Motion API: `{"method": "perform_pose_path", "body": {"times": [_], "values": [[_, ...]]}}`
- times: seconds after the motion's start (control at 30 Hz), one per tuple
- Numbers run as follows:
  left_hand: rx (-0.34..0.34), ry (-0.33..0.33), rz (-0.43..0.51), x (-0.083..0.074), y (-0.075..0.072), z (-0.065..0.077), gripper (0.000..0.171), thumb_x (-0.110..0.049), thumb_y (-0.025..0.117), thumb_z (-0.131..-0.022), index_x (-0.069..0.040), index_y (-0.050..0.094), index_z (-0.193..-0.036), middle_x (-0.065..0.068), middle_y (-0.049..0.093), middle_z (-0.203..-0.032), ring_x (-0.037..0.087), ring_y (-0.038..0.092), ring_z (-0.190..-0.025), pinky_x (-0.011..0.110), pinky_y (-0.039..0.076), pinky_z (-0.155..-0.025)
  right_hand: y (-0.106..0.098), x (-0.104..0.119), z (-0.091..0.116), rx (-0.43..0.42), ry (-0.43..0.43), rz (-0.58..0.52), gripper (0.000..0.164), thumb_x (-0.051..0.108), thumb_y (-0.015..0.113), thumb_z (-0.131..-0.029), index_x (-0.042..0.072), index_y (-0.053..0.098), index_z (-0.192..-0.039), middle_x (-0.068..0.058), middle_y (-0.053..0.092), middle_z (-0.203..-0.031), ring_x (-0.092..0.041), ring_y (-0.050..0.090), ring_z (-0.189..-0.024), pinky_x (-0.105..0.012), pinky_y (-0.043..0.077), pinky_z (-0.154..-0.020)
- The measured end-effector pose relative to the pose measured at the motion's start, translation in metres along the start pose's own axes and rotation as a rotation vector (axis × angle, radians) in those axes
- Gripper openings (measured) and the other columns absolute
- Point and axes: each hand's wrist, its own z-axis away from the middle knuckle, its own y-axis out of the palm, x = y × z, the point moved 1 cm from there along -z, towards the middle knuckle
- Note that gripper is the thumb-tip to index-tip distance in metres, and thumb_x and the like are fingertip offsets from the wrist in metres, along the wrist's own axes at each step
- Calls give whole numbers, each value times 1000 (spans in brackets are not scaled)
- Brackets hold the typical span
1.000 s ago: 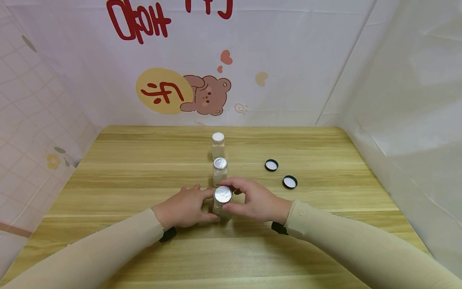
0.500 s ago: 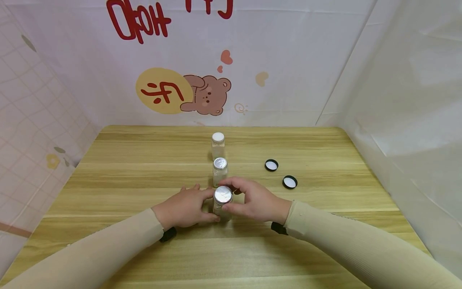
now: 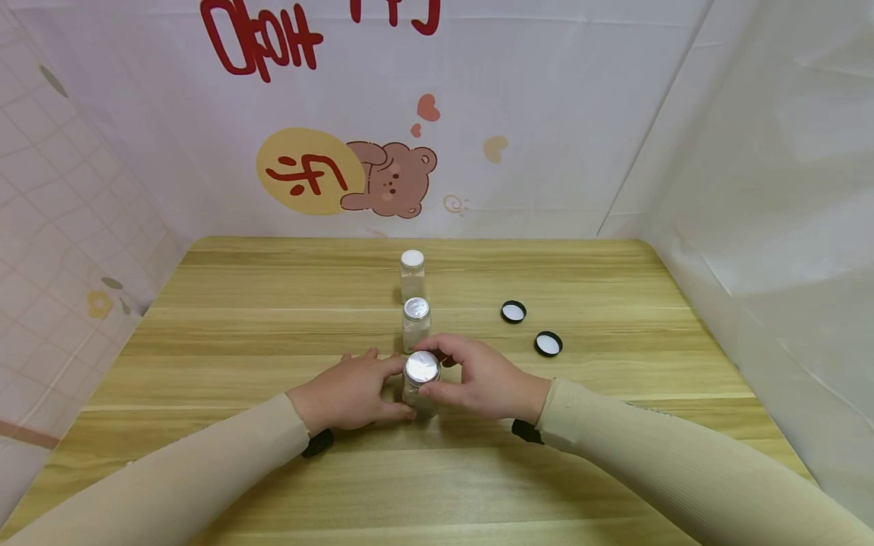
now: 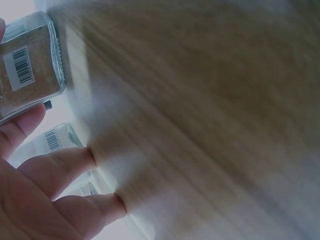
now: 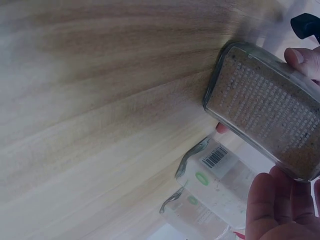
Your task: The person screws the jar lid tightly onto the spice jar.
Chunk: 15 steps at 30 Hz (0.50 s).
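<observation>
The nearest of three glass jars (image 3: 422,367), its mouth covered by silvery foil, stands upright on the table between both hands. My left hand (image 3: 348,393) holds its left side between thumb and forefinger; in the left wrist view two other fingertips (image 4: 115,205) rest on the tabletop. From the right, my right hand (image 3: 488,381) grips the jar near its top, thumb in front and fingers behind. Brown grainy powder and a printed text panel show through the jar's glass (image 5: 265,107) in the right wrist view. A barcode label (image 4: 19,68) appears in the left wrist view.
Behind it, in line, stand a second foil-topped jar (image 3: 416,327) and a third, white-topped jar (image 3: 413,279). Two black lids (image 3: 514,312) with white insides lie upturned to the right on the wooden table (image 3: 273,303). Printed white curtains (image 3: 546,114) enclose the back and sides.
</observation>
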Motion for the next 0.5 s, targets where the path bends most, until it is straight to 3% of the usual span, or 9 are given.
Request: {"method": "perform_pose_path", "body": {"times": [0.5], "values": [[2,6,-1,-1,0,0,67,-57,80,-89,-35,58,-148,-1,68,-144,61,42,-145,87,27,-109,1,-1,-2,7,16,-3,44,14,79,-94,10,63,-135,1,70,-125,-19,66,-113,-46,54,-103]]}}
